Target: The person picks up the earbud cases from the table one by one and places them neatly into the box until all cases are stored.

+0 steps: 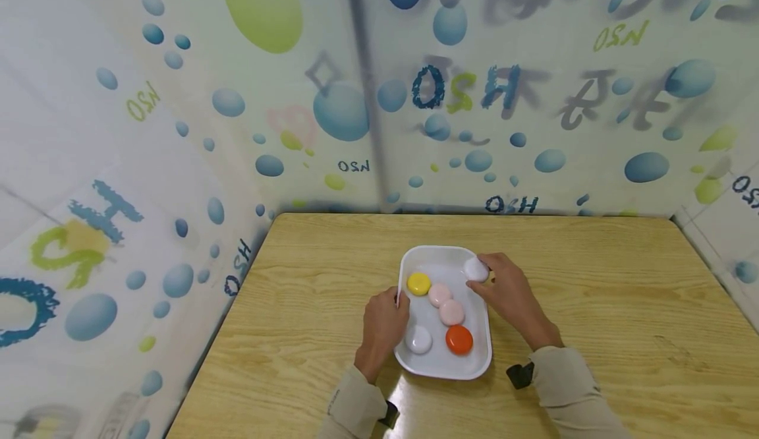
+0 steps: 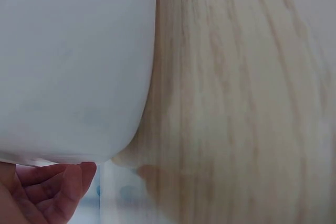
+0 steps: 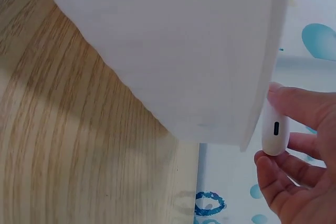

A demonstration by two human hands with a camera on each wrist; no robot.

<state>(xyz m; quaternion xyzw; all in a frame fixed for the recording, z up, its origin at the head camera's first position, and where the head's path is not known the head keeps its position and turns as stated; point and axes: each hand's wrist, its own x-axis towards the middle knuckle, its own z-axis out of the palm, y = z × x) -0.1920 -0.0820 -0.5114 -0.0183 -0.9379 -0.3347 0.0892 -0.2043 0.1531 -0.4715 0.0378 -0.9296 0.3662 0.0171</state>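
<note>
A white tray lies on the wooden table with several round, glossy pieces in it. My left hand grips the tray's left rim; in the left wrist view its curled fingers show below the rim. Over the far right corner, my right hand pinches a white rounded case with a small dark port slot on its side. Inside the tray are a yellow round piece, two pale pink ones touching, an orange-red one and a white one.
Wooden tabletop spreads out on both sides of the tray. A wall covering printed with blue and green drops rises behind the table's far edge and along the left. Dark wrist devices sit at both beige sleeves.
</note>
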